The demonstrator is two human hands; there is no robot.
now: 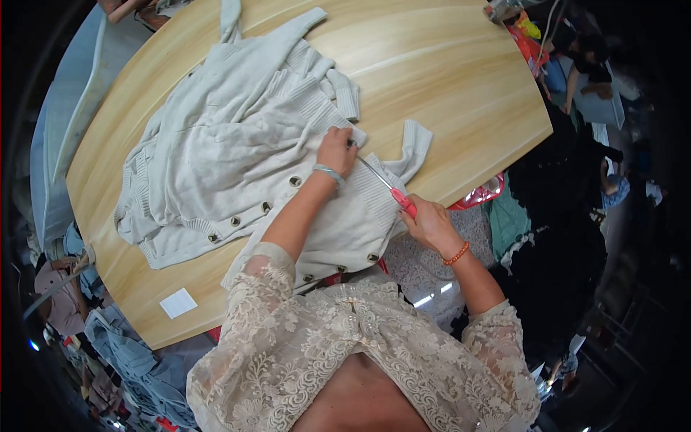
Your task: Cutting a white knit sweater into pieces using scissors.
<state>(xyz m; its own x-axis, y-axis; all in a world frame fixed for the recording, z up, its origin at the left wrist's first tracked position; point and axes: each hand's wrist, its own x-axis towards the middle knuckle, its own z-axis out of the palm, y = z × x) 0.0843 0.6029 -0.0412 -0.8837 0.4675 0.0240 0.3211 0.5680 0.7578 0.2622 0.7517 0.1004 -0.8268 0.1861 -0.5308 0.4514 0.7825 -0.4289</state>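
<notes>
Left hand [338,151]: fingers pinched on the knit, at a dark piece [350,142] too small to identify.
Right hand [430,223]: gripping the red handle of a metal-shafted tool [402,199], tip beside the left fingers.
Cream cardigans [216,155]: two, overlapping, on the wood-grain surface [453,86], one hanging past its near edge.
White card [178,303]: flat on the surface's near-left part.

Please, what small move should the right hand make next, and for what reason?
Perhaps the right hand should ease the red-handled tool slightly toward the dark, button-like piece: the left hand holds the pale cardigan there, and the tool's metal shaft points that way. Whether its tip touches is unclear.
</notes>
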